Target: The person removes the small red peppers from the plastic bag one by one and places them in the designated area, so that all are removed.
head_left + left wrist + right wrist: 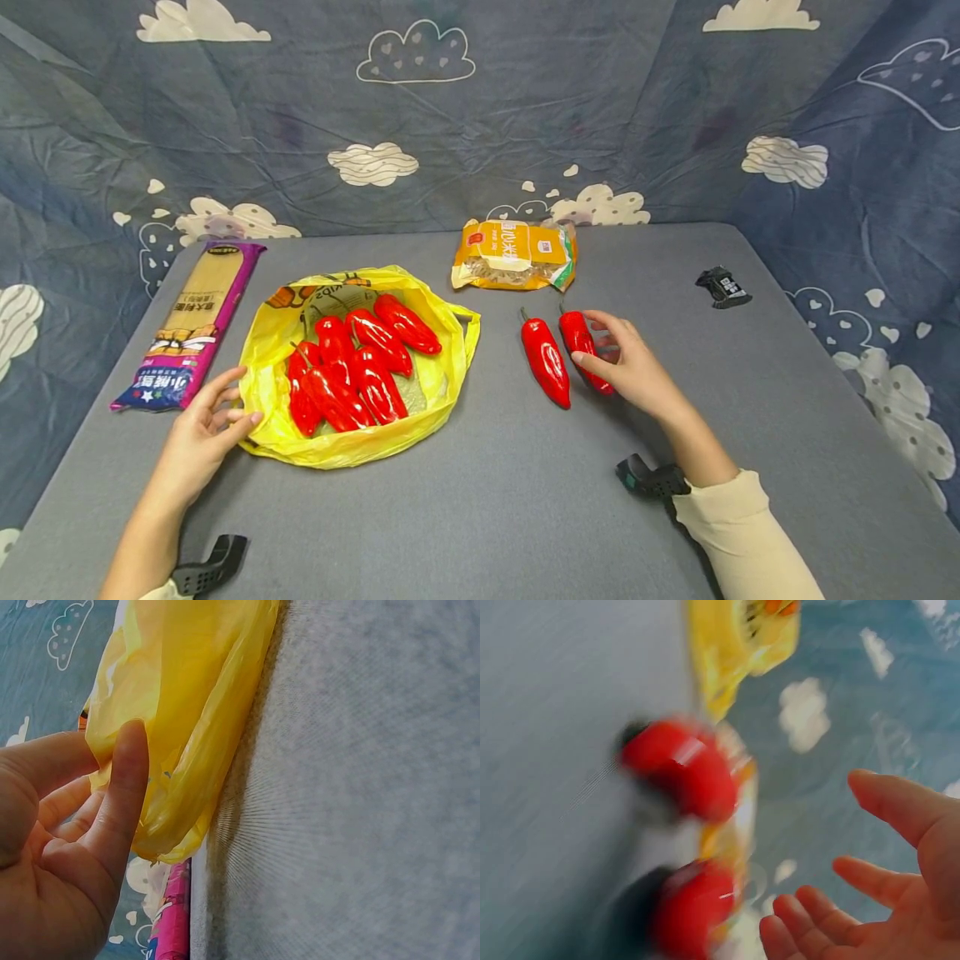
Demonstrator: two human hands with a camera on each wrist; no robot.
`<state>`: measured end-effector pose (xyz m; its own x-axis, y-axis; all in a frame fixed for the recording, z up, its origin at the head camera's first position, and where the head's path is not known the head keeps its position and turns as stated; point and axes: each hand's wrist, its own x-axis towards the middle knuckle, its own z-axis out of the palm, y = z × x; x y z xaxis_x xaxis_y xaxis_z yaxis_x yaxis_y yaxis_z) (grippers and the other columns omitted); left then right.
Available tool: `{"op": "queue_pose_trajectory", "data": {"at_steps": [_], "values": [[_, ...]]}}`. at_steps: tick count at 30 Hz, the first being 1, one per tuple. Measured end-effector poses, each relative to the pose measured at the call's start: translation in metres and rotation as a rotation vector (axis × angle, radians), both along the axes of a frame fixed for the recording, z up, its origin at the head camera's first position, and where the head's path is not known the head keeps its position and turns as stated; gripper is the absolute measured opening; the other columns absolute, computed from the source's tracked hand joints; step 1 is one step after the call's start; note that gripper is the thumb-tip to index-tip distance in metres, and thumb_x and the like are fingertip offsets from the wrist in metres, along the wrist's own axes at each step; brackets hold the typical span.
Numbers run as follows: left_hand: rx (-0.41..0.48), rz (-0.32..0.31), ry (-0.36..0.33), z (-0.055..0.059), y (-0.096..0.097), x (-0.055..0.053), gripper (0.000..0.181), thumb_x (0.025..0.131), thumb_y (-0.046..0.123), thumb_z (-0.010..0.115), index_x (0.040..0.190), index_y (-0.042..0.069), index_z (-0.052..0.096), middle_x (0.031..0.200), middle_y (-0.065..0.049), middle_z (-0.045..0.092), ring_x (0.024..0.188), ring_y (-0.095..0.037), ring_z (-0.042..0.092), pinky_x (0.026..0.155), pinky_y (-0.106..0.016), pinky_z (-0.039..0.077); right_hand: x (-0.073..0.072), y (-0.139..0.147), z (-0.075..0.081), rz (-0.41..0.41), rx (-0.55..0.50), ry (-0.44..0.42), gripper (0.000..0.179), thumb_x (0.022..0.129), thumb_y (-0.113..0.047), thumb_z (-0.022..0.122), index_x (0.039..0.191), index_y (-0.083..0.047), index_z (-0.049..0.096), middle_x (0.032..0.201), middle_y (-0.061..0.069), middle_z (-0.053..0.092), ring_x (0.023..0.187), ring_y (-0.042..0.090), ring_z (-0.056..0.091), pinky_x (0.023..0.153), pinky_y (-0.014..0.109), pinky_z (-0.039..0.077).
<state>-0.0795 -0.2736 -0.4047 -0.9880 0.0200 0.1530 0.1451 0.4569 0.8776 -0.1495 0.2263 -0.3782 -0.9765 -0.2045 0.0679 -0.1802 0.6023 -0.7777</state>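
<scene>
Grey felt covers the table (pixel 525 500) in front of you, with cloud-print cloth hung behind it. Your left hand (pixel 202 433) sits at about 8 o'clock on the yellow plastic bag (pixel 442 367), thumb and fingers loosely spread and touching its crumpled edge; the left wrist view shows the thumb against the plastic without a firm pinch. A heap of red peppers (pixel 352 367) lies inside that bag. At 3 o'clock from the bag, two loose red peppers (pixel 545 362) lie side by side on the felt. Your right hand (pixel 630 362) rests over the right-hand one, fingers relaxed and open, gripping nothing. A noodle packet (pixel 191 325) lies at 9 o'clock from the bag, an orange food packet (pixel 516 254) at 12 o'clock from the loose peppers, and a small black clip (pixel 722 287) at 2 o'clock.
</scene>
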Motion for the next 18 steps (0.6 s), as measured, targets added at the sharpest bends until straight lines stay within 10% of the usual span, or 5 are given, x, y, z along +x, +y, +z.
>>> {"op": "queue_pose_trajectory", "data": {"at_steps": [12,18], "values": [[-0.013,0.009,0.004,-0.001,0.0,0.0,0.063,0.081,-0.005,0.062,0.136,0.001,0.032,0.107,-0.004,0.042,0.076,0.002,0.056,0.058,-0.014,0.044,0.021,-0.105,0.071,0.275,-0.274,0.254,0.062,0.076,0.002,0.069,0.129,0.005,0.037,0.122,0.017,0.041,0.106,0.033,0.044,0.087,0.045,0.037],[-0.013,0.008,-0.001,0.0,0.0,0.0,0.063,0.081,-0.005,0.062,0.136,0.001,0.031,0.109,-0.004,0.041,0.076,0.002,0.055,0.059,-0.014,0.044,0.009,-0.15,0.045,0.398,-0.325,0.179,0.064,0.075,-0.002,0.071,0.13,0.001,0.038,0.121,0.014,0.044,0.103,0.026,0.047,0.085,0.044,0.039]]}}
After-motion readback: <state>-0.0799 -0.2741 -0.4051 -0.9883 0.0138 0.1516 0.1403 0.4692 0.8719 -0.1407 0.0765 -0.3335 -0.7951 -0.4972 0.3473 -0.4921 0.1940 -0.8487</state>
